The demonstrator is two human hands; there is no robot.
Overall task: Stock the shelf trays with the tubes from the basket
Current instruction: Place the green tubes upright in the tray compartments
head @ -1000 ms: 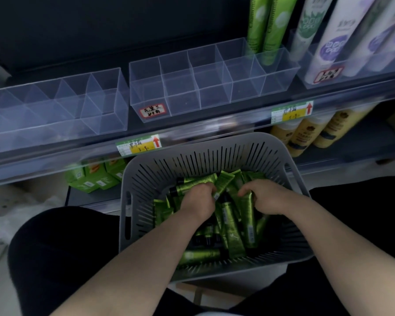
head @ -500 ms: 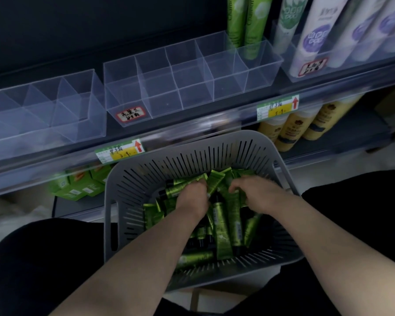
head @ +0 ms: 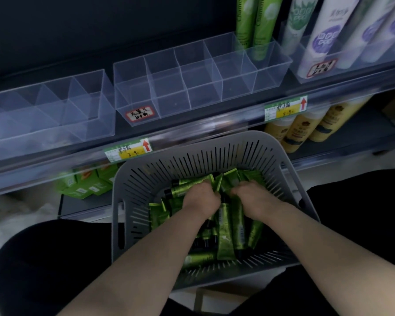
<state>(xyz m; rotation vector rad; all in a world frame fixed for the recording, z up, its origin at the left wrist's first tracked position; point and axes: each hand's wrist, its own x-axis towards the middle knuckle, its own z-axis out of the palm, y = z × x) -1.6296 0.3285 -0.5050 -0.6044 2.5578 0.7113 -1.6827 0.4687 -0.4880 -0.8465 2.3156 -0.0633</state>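
Observation:
A grey slotted basket (head: 205,151) rests on my lap, holding a pile of several green tubes (head: 228,229) with black caps. Both hands are down inside it. My left hand (head: 201,199) is curled around tubes at the pile's far side, knuckles up. My right hand (head: 255,201) is closed over tubes just beside it. Their fingertips are buried among the tubes. On the shelf above stands a clear divided tray (head: 192,83) with bare compartments and a red-bordered label. A second clear tray (head: 48,110) stands to its left.
Tall green tubes (head: 253,21) stand at the divided tray's far right end. White and purple bottles (head: 324,35) fill a tray at the right. Yellow bottles (head: 306,128) and green boxes (head: 84,185) sit on the lower shelf. Price tags (head: 128,150) line the shelf rail.
Both hands have shifted slightly toward the basket's far side and drawn closer together among the tubes. The camera view has swung a little, sliding the shelf sideways.

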